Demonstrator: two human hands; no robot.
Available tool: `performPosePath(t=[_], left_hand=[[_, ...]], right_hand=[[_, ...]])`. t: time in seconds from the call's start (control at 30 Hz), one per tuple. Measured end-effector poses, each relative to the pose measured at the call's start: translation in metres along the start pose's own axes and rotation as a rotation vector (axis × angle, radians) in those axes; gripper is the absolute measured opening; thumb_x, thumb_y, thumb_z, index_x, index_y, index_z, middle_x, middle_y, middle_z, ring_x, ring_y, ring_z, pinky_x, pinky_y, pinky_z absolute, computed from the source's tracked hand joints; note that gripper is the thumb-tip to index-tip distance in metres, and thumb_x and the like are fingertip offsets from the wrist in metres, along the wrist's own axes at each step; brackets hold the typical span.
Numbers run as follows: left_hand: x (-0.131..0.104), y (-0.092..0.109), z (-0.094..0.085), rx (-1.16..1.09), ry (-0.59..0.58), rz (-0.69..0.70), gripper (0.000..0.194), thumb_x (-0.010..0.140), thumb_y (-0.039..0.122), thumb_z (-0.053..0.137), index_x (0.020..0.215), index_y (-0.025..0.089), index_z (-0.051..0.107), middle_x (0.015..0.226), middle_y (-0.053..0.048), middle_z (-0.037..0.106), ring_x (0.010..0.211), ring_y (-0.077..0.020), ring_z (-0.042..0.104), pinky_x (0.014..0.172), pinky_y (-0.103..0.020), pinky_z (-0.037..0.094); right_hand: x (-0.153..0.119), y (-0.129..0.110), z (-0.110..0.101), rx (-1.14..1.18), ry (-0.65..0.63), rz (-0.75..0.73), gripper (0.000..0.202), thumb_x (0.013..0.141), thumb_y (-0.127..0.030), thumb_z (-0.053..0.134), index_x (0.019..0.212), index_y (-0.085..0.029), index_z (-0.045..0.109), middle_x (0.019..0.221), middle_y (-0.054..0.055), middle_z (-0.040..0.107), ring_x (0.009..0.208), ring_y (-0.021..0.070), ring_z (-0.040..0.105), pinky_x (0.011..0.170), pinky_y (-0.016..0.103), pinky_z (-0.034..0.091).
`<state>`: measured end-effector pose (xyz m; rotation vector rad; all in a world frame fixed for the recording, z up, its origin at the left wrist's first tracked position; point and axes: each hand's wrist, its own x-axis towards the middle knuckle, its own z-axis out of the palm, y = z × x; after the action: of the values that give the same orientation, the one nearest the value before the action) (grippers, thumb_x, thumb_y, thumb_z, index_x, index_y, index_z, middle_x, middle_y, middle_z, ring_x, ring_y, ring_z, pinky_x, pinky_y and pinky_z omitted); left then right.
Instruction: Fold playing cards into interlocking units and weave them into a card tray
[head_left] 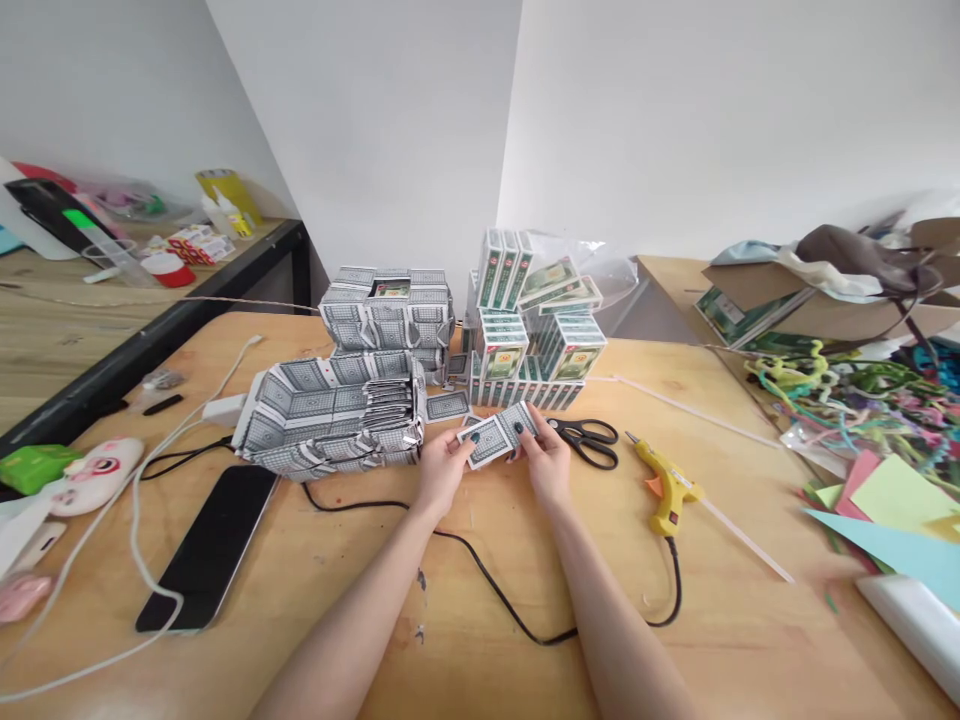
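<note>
White walls point(405, 130) back the wooden table point(300, 570); from afar I see left hand point(442, 468) and right hand point(550, 465) pinching opposite ends of the cards point(487, 438), likely for steadiness; scissors point(576, 435) lie near.

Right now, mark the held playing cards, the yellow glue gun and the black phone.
Held playing cards point(487, 442): head view, patterned back of the card on the left.
Yellow glue gun point(670, 487): head view, middle of the yellow body.
Black phone point(211, 540): head view, middle of the dark screen.

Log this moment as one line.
left hand: holding playing cards | right hand: holding playing cards | scissors: beside right hand | glue gun: on table
</note>
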<state>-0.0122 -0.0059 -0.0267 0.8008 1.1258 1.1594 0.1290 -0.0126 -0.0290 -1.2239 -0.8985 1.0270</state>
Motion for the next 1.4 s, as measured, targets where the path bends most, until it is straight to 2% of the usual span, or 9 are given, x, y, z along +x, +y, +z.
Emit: performPosePath(t=[0.1, 0.23, 0.57, 0.8, 1.23, 1.33, 1.4], left_hand=[[-0.0003, 0.0003, -0.0008, -0.042, -0.038, -0.042, 0.024, 0.065, 0.021, 0.063, 0.087, 0.013, 0.061, 0.08, -0.006, 0.068, 0.071, -0.0187, 0.064, 0.059, -0.028, 0.051], [0.0021, -0.0019, -0.0025, -0.048, -0.034, -0.045, 0.023, 0.063, 0.024, 0.066, 0.081, 0.013, 0.059, 0.079, -0.005, 0.068, 0.07, -0.0183, 0.064, 0.061, -0.029, 0.052], [-0.0005, 0.0019, -0.0002, 0.005, -0.011, -0.04, 0.024, 0.064, 0.029, 0.066, 0.08, 0.013, 0.058, 0.075, -0.004, 0.067, 0.066, -0.017, 0.064, 0.06, -0.029, 0.051], [-0.0004, 0.0011, 0.0005, -0.007, -0.005, -0.033, 0.02, 0.063, 0.024, 0.065, 0.078, 0.013, 0.058, 0.073, -0.004, 0.068, 0.063, -0.0158, 0.063, 0.058, -0.027, 0.05], [0.0009, 0.0002, 0.0009, 0.049, -0.016, 0.006, 0.021, 0.065, 0.028, 0.064, 0.078, 0.014, 0.057, 0.069, -0.003, 0.066, 0.062, -0.0165, 0.063, 0.058, -0.028, 0.051], [0.0026, -0.0039, 0.0018, 0.104, -0.057, 0.054, 0.021, 0.068, 0.03, 0.062, 0.079, 0.013, 0.058, 0.067, -0.003, 0.066, 0.061, -0.0157, 0.062, 0.056, -0.026, 0.05], [0.0024, -0.0061, 0.0026, 0.159, -0.092, 0.133, 0.02, 0.073, 0.03, 0.057, 0.085, 0.014, 0.058, 0.074, -0.005, 0.066, 0.066, -0.0164, 0.063, 0.06, -0.029, 0.052]], right_hand=[[-0.001, -0.0004, -0.0003, -0.064, 0.044, -0.03, 0.059, 0.072, -0.037, 0.057, 0.126, -0.016, 0.046, 0.063, 0.0, 0.059, 0.044, 0.011, 0.047, 0.048, 0.026, 0.047], [-0.0038, -0.0021, 0.0013, -0.111, 0.008, -0.026, 0.058, 0.074, -0.038, 0.055, 0.127, -0.016, 0.045, 0.061, 0.0, 0.058, 0.046, 0.0123, 0.049, 0.05, 0.027, 0.047], [-0.0053, 0.003, 0.0035, -0.174, -0.053, 0.002, 0.061, 0.074, -0.041, 0.056, 0.128, -0.014, 0.045, 0.051, -0.002, 0.056, 0.046, 0.0153, 0.051, 0.054, 0.03, 0.047], [-0.0053, 0.0032, 0.0034, -0.166, -0.072, 0.019, 0.062, 0.073, -0.041, 0.056, 0.127, -0.013, 0.045, 0.05, -0.002, 0.055, 0.046, 0.0154, 0.052, 0.054, 0.03, 0.047], [-0.006, -0.0018, 0.0067, -0.124, -0.097, 0.055, 0.061, 0.072, -0.041, 0.057, 0.125, -0.013, 0.046, 0.05, -0.002, 0.055, 0.045, 0.016, 0.053, 0.05, 0.03, 0.048], [-0.0074, -0.0028, 0.0083, -0.132, -0.007, -0.014, 0.058, 0.072, -0.041, 0.056, 0.123, -0.015, 0.048, 0.067, 0.003, 0.062, 0.048, 0.0144, 0.053, 0.048, 0.029, 0.048], [-0.0093, -0.0042, 0.0086, -0.181, 0.169, -0.118, 0.054, 0.074, -0.041, 0.054, 0.122, -0.015, 0.048, 0.086, 0.008, 0.063, 0.057, 0.0144, 0.055, 0.052, 0.027, 0.048]])
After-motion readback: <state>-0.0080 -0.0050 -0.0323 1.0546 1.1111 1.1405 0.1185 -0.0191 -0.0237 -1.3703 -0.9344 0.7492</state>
